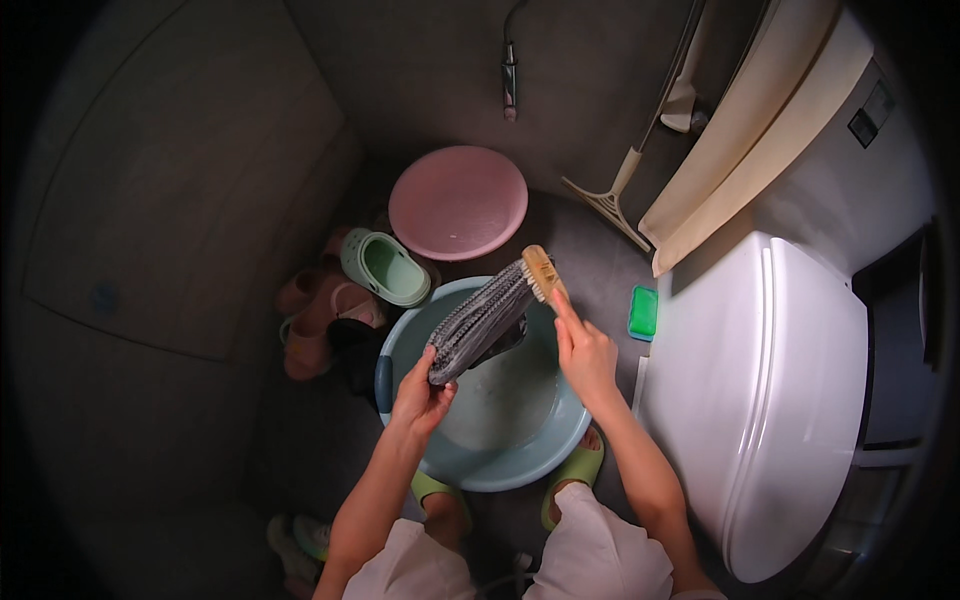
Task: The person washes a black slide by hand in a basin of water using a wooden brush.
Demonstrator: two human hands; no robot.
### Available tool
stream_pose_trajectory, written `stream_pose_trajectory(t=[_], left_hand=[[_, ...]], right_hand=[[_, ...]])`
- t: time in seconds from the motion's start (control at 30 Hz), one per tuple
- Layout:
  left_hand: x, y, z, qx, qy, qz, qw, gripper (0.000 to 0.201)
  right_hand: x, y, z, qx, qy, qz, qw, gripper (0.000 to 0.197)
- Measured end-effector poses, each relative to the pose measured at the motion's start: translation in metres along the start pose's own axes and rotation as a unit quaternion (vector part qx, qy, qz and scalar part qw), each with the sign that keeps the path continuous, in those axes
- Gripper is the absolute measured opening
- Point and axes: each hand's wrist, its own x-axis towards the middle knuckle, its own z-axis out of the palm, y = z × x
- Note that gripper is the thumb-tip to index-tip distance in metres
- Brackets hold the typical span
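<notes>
My left hand [424, 400] is closed on one end of a dark grey shoe [482, 325], tilted over the basin, its ridged, lighter sole edge facing up and left. A wooden scrubbing brush [543, 272] with pale bristles is gripped by its handle in my right hand [586, 358]. The bristles press against the shoe's far end. Below both hands stands a light blue basin [500, 480] holding cloudy water.
Beyond the basin is a pink basin [458, 200]. Mint clogs [385, 268] and brown slippers [310, 345] lie to the left. Right of me are a green soap box [643, 312], a white toilet [760, 400] and a floor squeegee [615, 200]. My green-slippered feet flank the blue basin.
</notes>
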Motion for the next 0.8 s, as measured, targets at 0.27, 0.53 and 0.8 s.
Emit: stream_pose_trajectory(t=[0.27, 0.53, 0.8], left_hand=[[-0.001, 0.006, -0.019, 0.037, 0.009, 0.009, 0.999, 0.021], [-0.014, 0.004, 0.012, 0.115, 0.018, 0.118, 0.986, 0.019], [-0.004, 0.003, -0.005, 0.060, 0.040, 0.058, 0.996, 0.018]], right_hand=[[-0.026, -0.044, -0.013, 0.024, -0.051, -0.090, 0.994, 0.052], [-0.041, -0.049, -0.029, -0.061, -0.077, -0.061, 0.993, 0.048], [-0.002, 0.026, 0.004, -0.008, 0.016, 0.077, 0.997, 0.048]])
